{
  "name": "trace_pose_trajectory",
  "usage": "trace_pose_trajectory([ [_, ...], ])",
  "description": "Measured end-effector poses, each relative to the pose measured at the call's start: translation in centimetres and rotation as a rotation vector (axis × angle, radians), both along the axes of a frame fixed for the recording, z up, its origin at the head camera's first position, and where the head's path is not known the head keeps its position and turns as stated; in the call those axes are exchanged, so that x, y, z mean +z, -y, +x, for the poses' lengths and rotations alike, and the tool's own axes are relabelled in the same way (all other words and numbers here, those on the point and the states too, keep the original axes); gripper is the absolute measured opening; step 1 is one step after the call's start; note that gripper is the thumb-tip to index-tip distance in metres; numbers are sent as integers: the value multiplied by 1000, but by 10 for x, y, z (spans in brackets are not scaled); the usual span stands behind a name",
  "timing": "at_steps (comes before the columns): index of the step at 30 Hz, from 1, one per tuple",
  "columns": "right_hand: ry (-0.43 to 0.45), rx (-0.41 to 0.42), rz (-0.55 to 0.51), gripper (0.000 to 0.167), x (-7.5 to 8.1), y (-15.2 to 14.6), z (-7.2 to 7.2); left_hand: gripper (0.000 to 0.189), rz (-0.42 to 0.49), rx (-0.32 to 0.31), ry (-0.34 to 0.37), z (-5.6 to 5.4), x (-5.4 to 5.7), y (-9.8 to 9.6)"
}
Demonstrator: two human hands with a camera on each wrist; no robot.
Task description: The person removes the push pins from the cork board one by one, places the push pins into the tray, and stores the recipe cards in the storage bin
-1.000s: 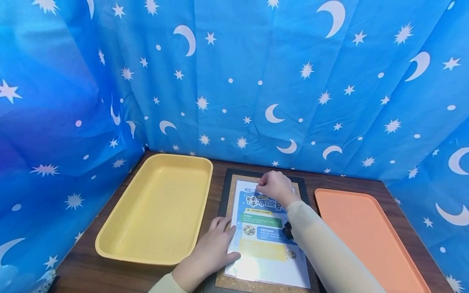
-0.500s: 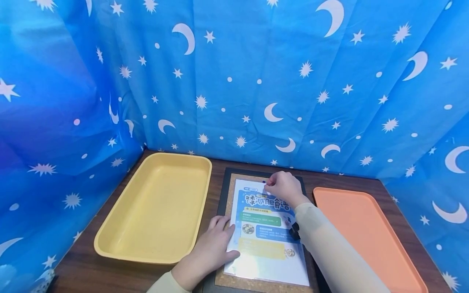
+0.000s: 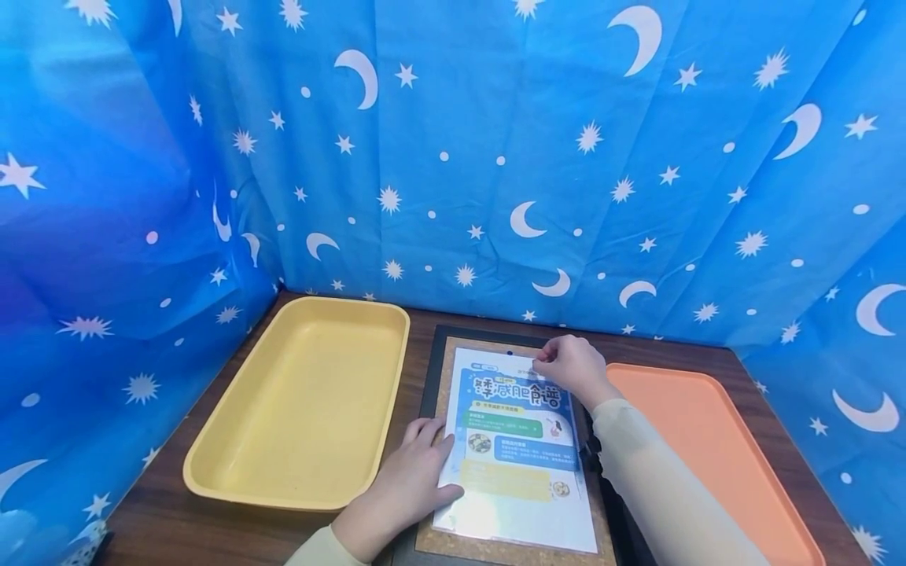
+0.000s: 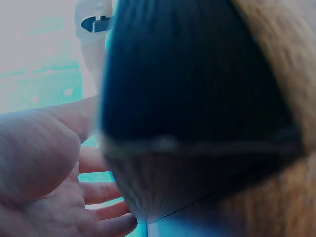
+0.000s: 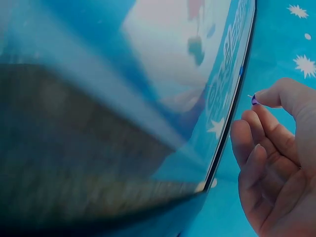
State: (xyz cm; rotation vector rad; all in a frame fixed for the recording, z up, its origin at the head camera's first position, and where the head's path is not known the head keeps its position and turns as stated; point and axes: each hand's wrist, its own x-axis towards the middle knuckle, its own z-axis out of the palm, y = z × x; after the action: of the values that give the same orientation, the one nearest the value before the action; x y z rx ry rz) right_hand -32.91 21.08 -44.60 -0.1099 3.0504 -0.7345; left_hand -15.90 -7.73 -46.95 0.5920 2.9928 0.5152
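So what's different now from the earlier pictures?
The right hand moved right along the top of the sheet, uncovering a blue pin; its fingers pinch a purple pin. The left hand still rests on the sheet's left side. The yellow tray and orange tray stayed put.

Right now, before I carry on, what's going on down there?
A person's left grip rests at the left edge of a printed sheet on a cork board. The right grip pinches a small purple pin near the sheet's upper right corner. A blue pin sits at the middle of the top edge. A yellow tray and an orange tray flank the board.
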Motion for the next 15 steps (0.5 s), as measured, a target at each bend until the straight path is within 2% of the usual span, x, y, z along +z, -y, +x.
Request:
trace_pose_trajectory([
  [15, 0, -35, -20, 22, 0, -28, 9, 74, 8, 0, 12, 1, -1, 1],
])
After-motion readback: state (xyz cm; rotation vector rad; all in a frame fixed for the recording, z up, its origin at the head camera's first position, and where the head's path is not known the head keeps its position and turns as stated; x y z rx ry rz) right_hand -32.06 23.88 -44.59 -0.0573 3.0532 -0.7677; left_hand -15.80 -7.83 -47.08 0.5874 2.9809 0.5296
